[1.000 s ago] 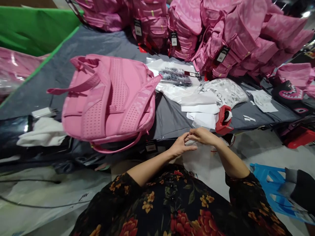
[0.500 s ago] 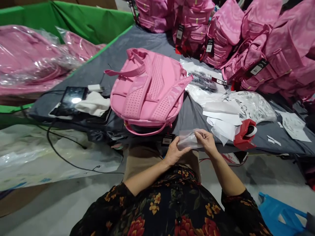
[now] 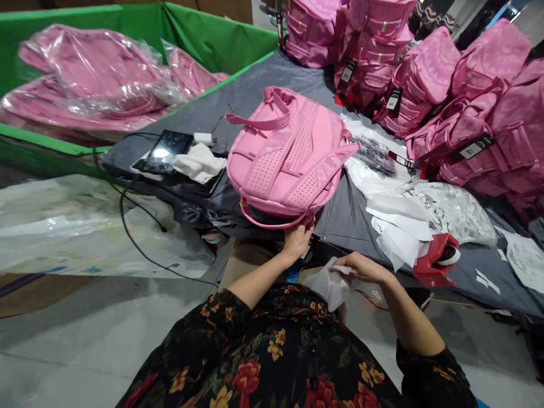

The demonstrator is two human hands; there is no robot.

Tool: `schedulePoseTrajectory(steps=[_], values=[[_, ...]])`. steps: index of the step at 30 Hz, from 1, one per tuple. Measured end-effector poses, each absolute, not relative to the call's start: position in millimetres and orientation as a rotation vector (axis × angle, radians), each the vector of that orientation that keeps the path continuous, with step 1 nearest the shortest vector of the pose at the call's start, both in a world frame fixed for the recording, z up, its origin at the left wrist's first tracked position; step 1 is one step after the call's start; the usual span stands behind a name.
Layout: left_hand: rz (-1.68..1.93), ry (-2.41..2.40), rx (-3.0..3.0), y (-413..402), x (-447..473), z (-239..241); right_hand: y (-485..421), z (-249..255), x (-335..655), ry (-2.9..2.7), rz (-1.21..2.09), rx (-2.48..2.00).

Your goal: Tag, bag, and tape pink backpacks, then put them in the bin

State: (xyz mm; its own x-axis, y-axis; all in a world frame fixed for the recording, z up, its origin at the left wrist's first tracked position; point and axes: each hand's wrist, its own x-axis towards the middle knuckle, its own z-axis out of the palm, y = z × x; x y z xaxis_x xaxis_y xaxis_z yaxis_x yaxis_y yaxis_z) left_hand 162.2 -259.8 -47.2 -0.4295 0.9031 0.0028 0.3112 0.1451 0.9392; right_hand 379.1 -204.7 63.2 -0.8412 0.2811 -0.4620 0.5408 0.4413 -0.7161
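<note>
A pink backpack [image 3: 293, 153] lies on the table with its straps and perforated back panel facing up. My left hand [image 3: 297, 241] is at its near edge, just under the top handle, fingers curled in by the bag's rim. What those fingers pinch is hidden. Part of a dark hang tag with a white label [image 3: 306, 250] shows beside that hand. Lower and to the right, over my lap, my right hand [image 3: 361, 267] is closed on a crumpled translucent plastic bag [image 3: 329, 284], which hangs down from the fingers.
A red tape dispenser [image 3: 436, 263], white paper sheets [image 3: 397, 218] and a clear bag of small pieces [image 3: 459, 212] lie right. Tagged pink backpacks [image 3: 471, 130] stand behind. A tablet [image 3: 168, 148] and white cloth [image 3: 199, 163] lie left. A green-walled bin [image 3: 221, 28] holds wrapped backpacks.
My left hand has let go of the plastic bag and moved up to the backpack's near edge. My right hand has lowered with the bag, now crumpled. The view has shifted left.
</note>
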Motion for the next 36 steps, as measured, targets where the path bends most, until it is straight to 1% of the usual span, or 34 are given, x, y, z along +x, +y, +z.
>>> schedulePoseTrajectory(steps=[3, 5, 6, 7, 10, 11, 12, 13, 14, 19, 21, 24, 26, 29, 31, 32, 34, 36], values=[[1.298, 1.489, 1.054, -264.8, 145.7, -40.2, -197.8, 76.6, 395.7, 2.567, -1.452, 1.075], [1.309, 1.266, 0.940, -277.3, 130.6, -35.1, -197.3, 83.2, 415.1, 2.595, -1.406, 1.269], [1.319, 1.201, 0.866, -283.9, 123.9, -32.1, -198.7, 83.9, 424.1, 2.562, -1.345, 1.276], [1.329, 1.161, 0.794, -289.6, 118.6, -28.6, -201.2, 82.5, 430.9, 2.507, -1.242, 1.233], [1.386, 1.123, 0.655, -299.5, 115.0, -15.4, -210.4, 67.4, 430.1, 2.279, -0.739, 1.039], [1.409, 1.125, 0.642, -300.8, 117.9, -10.7, -211.8, 60.4, 421.7, 2.226, -0.613, 1.000], [1.431, 1.132, 0.641, -301.4, 122.2, -6.2, -211.3, 53.5, 409.6, 2.206, -0.559, 0.970], [1.450, 1.143, 0.647, -301.9, 127.2, -2.2, -208.4, 47.3, 394.5, 2.220, -0.587, 0.939], [1.470, 1.158, 0.652, -302.3, 132.2, 0.9, -203.3, 42.1, 377.3, 2.265, -0.682, 0.909], [1.522, 1.154, 0.530, -305.5, 140.9, 2.6, -164.8, 29.2, 289.9, 2.454, -1.424, 0.890], [1.523, 1.155, 0.525, -308.3, 139.7, -1.5, -155.1, 26.4, 265.6, 2.459, -1.617, 0.926], [1.525, 1.373, 0.847, -313.7, 144.2, -8.8, -152.9, 26.3, 245.4, 2.407, -1.760, 0.985], [1.404, 1.602, 1.226, -316.2, 151.9, -14.0, -157.7, 30.4, 240.5, 2.345, -1.851, 1.006], [0.988, 1.890, 1.711, -316.3, 162.7, -22.5, -168.2, 37.9, 239.1, 2.380, -1.862, 1.120], [0.766, 1.992, 1.851, -315.8, 164.9, -27.8, -174.0, 40.3, 238.4, 2.484, -1.748, 1.191], [0.731, 2.008, 1.876, -316.2, 164.5, -30.1, -176.1, 40.1, 237.8, 2.547, -1.678, 1.200], [0.843, 1.991, 1.857, -318.9, 161.4, -34.4, -177.9, 37.3, 236.4, 2.682, -1.538, 1.207], [1.159, 1.965, 1.681, -322.8, 157.1, -38.4, -176.9, 32.6, 235.6, 2.776, -1.441, 1.217]])
